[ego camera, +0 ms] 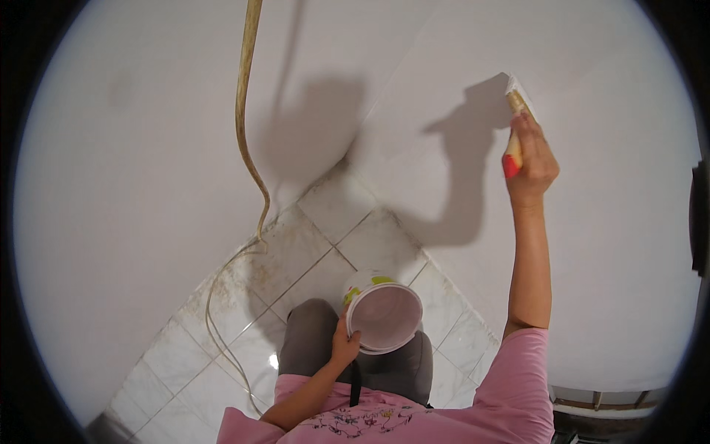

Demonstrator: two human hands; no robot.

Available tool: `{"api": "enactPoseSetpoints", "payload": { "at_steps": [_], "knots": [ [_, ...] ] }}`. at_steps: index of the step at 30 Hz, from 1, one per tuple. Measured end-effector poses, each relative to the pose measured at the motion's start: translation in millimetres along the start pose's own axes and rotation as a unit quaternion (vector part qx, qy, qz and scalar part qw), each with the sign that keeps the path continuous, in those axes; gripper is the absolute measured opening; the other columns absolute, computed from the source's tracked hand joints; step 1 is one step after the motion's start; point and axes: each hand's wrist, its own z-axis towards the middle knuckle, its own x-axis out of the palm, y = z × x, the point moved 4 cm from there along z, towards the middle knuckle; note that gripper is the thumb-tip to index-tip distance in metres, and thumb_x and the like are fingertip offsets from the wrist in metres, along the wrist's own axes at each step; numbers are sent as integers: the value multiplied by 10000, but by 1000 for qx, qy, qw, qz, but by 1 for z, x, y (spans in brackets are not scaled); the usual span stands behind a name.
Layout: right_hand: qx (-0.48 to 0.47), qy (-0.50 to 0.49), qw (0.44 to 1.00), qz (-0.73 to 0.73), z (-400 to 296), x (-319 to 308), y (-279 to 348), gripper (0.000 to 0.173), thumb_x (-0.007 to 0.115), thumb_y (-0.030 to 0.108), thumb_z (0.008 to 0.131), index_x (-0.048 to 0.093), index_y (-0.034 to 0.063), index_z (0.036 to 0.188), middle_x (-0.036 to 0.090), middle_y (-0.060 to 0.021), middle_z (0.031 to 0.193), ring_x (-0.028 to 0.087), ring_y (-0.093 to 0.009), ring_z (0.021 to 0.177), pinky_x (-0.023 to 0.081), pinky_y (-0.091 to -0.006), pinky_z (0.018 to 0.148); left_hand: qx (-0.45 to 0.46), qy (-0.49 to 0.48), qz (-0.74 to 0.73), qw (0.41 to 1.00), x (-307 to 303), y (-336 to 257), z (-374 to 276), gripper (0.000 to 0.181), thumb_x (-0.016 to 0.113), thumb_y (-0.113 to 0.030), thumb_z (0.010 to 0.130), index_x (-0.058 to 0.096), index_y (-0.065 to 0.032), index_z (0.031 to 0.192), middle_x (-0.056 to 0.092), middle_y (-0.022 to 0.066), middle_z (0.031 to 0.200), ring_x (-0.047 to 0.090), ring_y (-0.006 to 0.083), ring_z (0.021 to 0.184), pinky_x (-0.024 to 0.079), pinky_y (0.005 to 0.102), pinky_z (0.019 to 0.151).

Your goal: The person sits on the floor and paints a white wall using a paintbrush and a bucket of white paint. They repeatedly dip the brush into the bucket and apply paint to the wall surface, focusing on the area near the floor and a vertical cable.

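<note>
With its fingers wrapped around the handle, my right hand (532, 158) holds a flat paintbrush (516, 133) with a red handle end. White bristles at its top are against or very close to the pale wall (604, 233) on the right; contact cannot be told. My left hand (346, 341) grips the rim of a white plastic bucket (385, 319) in front of my knees, thumb over the edge. The bucket tilts towards me, bears green print on its outside, and shows a pale interior.
Two walls meet at a corner above the marble-patterned floor tiles (302, 250), which are stained along the edge. A brownish cable or hose (241, 105) hangs at the left wall (122, 183). A thin cord (213, 327) loops over the floor. Slatted furniture (604, 399) stands at lower right.
</note>
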Motion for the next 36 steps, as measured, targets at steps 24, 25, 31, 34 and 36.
{"api": "enactPoseSetpoints", "payload": {
  "at_steps": [24,25,31,34,36],
  "knots": [
    [71,48,996,5,45,-1,-35,263,651,7,698,651,138,925,651,-86,767,623,-279,648,498,-348,563,-37,50,20,998,-1,2,8,726,498,64,728,280,-96,1402,427,228,1300,428,354,1224,332,370,1023],
    [42,-7,999,-24,65,-11,-45,257,666,12,701,655,145,920,672,-69,814,640,-242,653,508,-319,568,-39,52,8,998,-1,4,8,723,495,64,727,283,-93,1400,426,228,1301,427,354,1226,332,370,1023],
    [-43,59,992,-103,26,23,-40,418,645,-33,707,620,95,1104,640,-75,1103,657,-216,895,540,-310,662,-57,63,-10,996,-1,-5,9,692,477,64,724,310,-70,1382,416,224,1319,413,351,1241,322,366,1030],
    [-140,188,967,-99,-84,60,12,403,572,59,745,552,-35,1136,608,-186,1096,615,-301,981,538,-366,758,-29,63,-8,998,0,-8,13,681,478,63,725,319,-62,1376,407,219,1333,407,346,1248,315,359,1035],
    [-106,255,960,50,-139,70,51,334,578,63,721,591,-52,1035,615,-207,1069,619,-318,961,539,-401,748,9,51,0,999,1,0,11,680,480,63,726,320,-60,1375,410,217,1335,408,341,1249,311,353,1037]
  ]
}}
